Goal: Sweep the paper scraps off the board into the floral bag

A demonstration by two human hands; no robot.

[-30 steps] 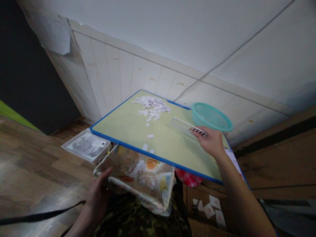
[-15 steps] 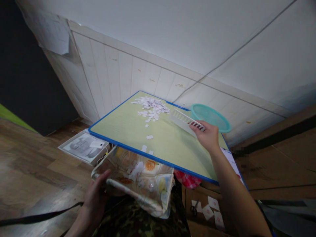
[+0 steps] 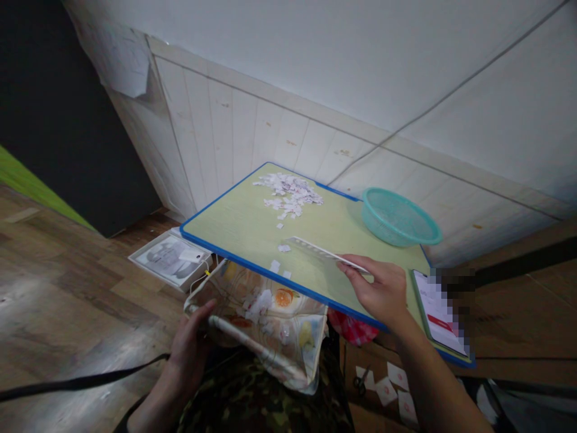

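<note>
The right hand (image 3: 378, 290) gripped a white slotted tool (image 3: 315, 249) over the tabletop (image 3: 216, 224), its far end near loose scraps (image 3: 284, 248). Just below the blue front edge (image 3: 252, 266), the left hand's (image 3: 192, 346) fingers held the rim of a fruit-patterned bag (image 3: 288, 313). Bare tabletop stretched between the paper pile (image 3: 288, 189) and the teal basin (image 3: 399, 219).
</note>
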